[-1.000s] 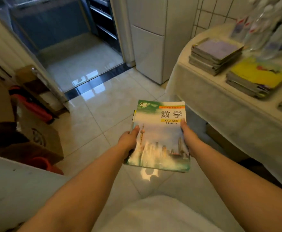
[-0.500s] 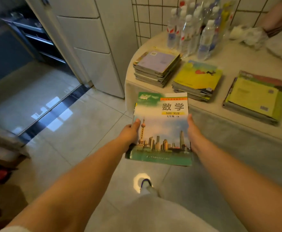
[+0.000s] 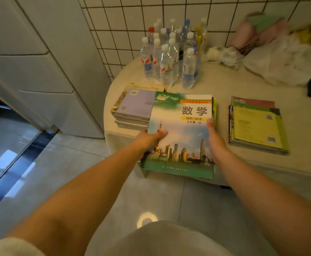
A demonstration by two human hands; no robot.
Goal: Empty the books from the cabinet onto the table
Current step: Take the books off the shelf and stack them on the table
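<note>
book [image 3: 180, 137] cover: "数学 SHU XUE" | left hand [image 3: 149, 140] and right hand [image 3: 213, 137] grip its sides | over table [image 3: 215, 85]

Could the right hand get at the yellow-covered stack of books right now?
Probably not yet: the right hand is busy holding the math book together with the left hand. The yellow-covered stack itself lies uncovered just beside it.

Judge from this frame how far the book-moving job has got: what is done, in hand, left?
Done: book stacks already lie on the table. In hand: the left hand and right hand hold a maths textbook over the table edge. Left: setting it down; the cabinet is out of view.
</note>
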